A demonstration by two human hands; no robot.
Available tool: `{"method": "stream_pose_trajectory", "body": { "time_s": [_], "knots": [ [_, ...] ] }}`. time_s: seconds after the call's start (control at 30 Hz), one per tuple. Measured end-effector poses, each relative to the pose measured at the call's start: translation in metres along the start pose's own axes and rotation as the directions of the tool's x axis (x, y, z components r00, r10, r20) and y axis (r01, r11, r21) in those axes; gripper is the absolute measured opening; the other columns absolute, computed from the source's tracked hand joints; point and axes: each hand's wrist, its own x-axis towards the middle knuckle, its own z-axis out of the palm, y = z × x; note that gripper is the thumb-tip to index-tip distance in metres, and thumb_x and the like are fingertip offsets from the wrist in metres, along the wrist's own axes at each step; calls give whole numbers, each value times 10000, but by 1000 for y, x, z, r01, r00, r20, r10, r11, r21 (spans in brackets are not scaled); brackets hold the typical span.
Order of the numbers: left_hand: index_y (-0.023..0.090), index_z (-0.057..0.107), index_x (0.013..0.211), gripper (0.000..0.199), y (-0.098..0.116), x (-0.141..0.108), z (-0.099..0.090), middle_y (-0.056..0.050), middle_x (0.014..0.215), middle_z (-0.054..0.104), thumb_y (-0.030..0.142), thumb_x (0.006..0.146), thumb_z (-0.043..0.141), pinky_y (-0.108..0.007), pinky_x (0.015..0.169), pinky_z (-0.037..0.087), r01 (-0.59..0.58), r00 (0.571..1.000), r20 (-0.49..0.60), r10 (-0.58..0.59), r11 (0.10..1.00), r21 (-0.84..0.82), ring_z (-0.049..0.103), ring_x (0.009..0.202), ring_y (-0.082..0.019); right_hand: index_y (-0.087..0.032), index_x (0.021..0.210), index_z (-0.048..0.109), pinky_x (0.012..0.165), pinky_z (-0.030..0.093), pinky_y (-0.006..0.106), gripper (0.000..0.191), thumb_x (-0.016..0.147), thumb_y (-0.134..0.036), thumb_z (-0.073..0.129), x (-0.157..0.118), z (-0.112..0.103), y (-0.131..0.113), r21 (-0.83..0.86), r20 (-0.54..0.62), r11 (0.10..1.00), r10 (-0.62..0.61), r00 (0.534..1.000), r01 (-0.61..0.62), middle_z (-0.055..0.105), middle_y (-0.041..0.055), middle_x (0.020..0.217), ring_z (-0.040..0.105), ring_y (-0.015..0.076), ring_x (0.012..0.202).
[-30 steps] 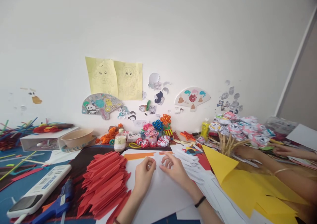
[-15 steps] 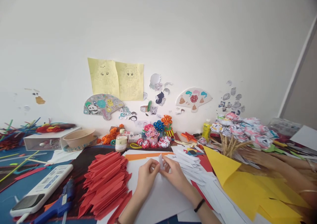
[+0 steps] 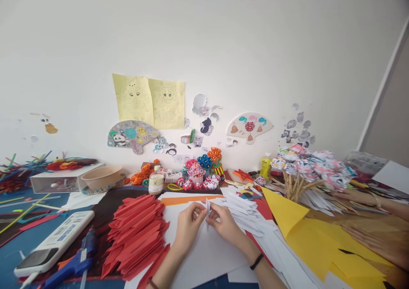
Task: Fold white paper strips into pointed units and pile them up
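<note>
Both hands meet over a large white sheet [image 3: 204, 255] in front of me. My left hand [image 3: 189, 223] and my right hand [image 3: 225, 224] pinch a small folded piece of white paper [image 3: 207, 207] between thumbs and fingers, one from each side. The piece stands upright. Left of my hands lies a pile of folded red paper strips [image 3: 137, 233]. To the right are folded white strips [image 3: 244, 212], with yellow sheets [image 3: 316, 238] beyond them.
A blue glue gun [image 3: 76, 263] and a white power strip [image 3: 56, 242] lie at the left. A small bottle [image 3: 156, 180] and paper flowers [image 3: 195, 170] stand at the back. At the right, another person's hands [image 3: 354, 195] are near a bundle of stick flowers [image 3: 297, 182].
The folded white piece has turned slightly between my fingers. At the right, the other person's hands have moved apart, one now low by the yellow sheets, whose edge has shifted.
</note>
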Motion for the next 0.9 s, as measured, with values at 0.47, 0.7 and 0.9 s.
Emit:
{"method": "stream_pose_trajectory", "body": {
  "time_s": [0.47,0.7,0.9],
  "knots": [
    [189,613,808,231,7,-2,-1,3,702,656,373,858,482,-208,549,366,-29,1000,-6,29,999,19,511,555,-127,-187,1179,556,550,510,282,530,735,-441,695,0,6,10,301,68,946,109,992,-124,638,39,808,622,153,559],
    [186,619,822,310,5,-2,-1,3,656,628,426,879,431,-215,531,357,-24,1000,-16,24,999,26,487,524,-129,-183,1167,570,516,506,267,581,689,-475,726,1,8,11,345,84,923,151,985,-171,637,30,774,625,147,534],
    [187,635,851,338,4,-2,0,-4,667,635,450,878,426,-216,532,354,-23,1000,-20,24,999,24,488,530,-133,-186,1212,541,510,503,269,601,706,-453,722,2,7,12,376,96,909,155,983,-180,628,15,749,631,153,539]
  ]
}}
